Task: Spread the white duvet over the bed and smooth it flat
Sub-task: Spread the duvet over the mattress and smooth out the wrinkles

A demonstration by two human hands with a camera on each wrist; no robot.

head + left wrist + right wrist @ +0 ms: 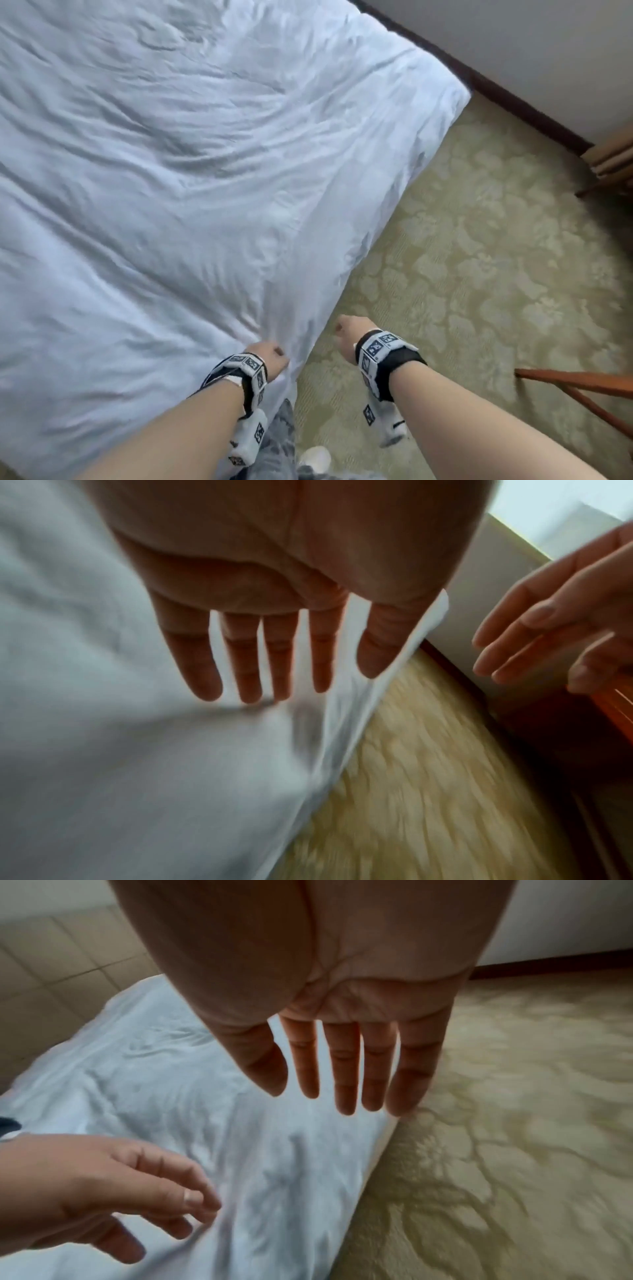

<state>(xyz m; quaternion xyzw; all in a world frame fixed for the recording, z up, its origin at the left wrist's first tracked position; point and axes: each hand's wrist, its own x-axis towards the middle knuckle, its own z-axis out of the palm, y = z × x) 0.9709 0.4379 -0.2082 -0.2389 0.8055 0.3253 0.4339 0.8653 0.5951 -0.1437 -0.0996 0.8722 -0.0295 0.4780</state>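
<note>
The duvet point(178, 178) is lying spread across the bed, wrinkled, its near edge hanging over the side toward the carpet point(479, 274). The left hand point(270, 356) is hovering at that edge near the corner; its fingers point(246, 669) are stretching out straight and spread, tips just touching the cloth, gripping nothing. The right hand point(346, 334) is hanging over the carpet just beside the bed, apart from the duvet, its fingers point(346, 1074) extending straight and holding nothing. Wooden furniture legs point(579, 387) are standing on the carpet, well apart to the right.
</note>
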